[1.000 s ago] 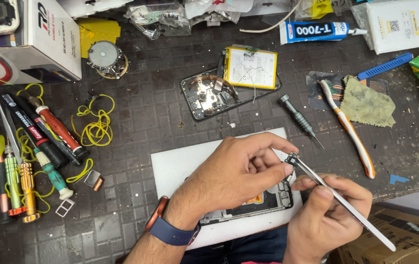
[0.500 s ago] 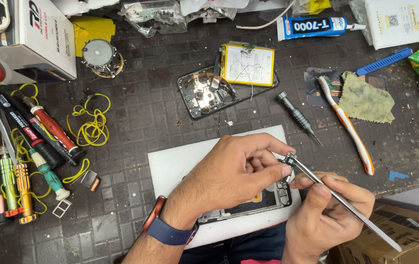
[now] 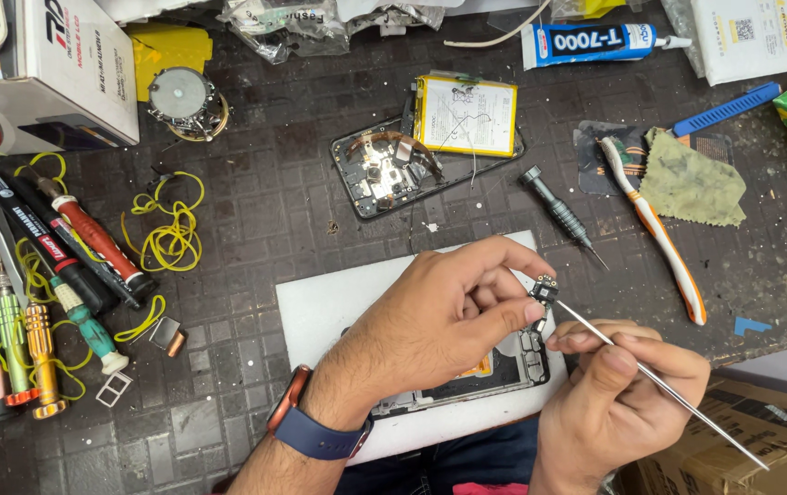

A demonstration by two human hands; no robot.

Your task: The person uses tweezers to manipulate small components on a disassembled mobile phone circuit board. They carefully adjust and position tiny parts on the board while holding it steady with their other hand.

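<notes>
My left hand [image 3: 444,316] pinches a tiny dark phone component [image 3: 543,291] between thumb and forefinger, just above an opened phone frame [image 3: 504,371] that lies on a white pad [image 3: 338,302]. My right hand [image 3: 618,403] grips thin metal tweezers [image 3: 659,380], whose tips touch the component. A blue watch band wraps my left wrist. The left hand hides most of the phone frame.
On the dark gridded mat lie a phone back shell [image 3: 384,174] with a yellow battery [image 3: 465,115], a small screwdriver [image 3: 559,215], a toothbrush [image 3: 659,234], a green cloth [image 3: 692,183], a glue tube [image 3: 595,41], yellow rubber bands [image 3: 169,234], several screwdrivers [image 3: 36,275] and a box [image 3: 45,73].
Both hands stay over the phone frame. The component at my left fingertips now sits slightly higher and clearer, with the tweezers tips still against it.
</notes>
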